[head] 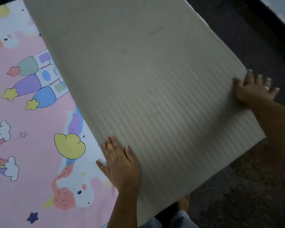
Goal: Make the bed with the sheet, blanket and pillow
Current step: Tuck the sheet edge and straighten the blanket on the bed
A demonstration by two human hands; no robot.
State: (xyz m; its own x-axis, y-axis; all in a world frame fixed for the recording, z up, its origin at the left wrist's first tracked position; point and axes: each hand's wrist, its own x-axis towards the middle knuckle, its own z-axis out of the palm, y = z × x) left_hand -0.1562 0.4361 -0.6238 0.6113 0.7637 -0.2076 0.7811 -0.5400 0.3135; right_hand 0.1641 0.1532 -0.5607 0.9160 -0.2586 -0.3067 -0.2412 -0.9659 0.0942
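Observation:
A large grey ribbed foam mattress point(138, 76) fills the middle of the view, tilted and raised off the surface, and it overlaps the sheet. A pink sheet point(31, 116) printed with unicorns, rainbows and stars lies spread flat on the left. My left hand point(118, 163) holds the mattress at its near left edge, fingers on top and thumb off the side. At the far right edge, my right hand point(253, 89) grips with the thumb on top and the fingers spread behind. No blanket or pillow is in view.
Dark floor point(253, 186) runs along the right side and under the raised mattress. My bare foot point(183, 203) and a light trouser leg point(179, 219) show at the bottom. A pale strip of wall point(280, 4) sits at the top right corner.

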